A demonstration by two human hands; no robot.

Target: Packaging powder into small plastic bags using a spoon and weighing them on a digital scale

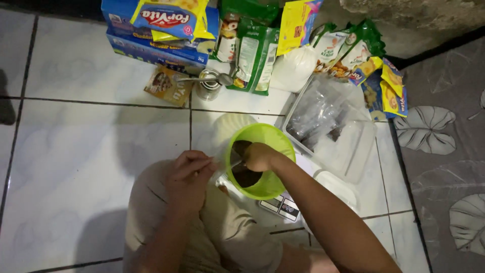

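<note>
At frame centre, the right hand [258,155], fingers curled together, dips into the round lime-green plastic bowl [275,139]; the left hand [189,174] pinches a thin clear wrapper [222,169] beside it.

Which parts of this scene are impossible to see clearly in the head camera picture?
- Dark contents of the lime-green plastic bowl: head view, partly covered by the right hand.
- What the left hand pinches: head view, too small and blurred.
- White digital kitchen scale: head view, mostly hidden under the bowl; display unreadable.
- Inside of the clear plastic container: head view, veiled by crumpled plastic bags.
- Small metal can: head view, dim and too small.
</note>
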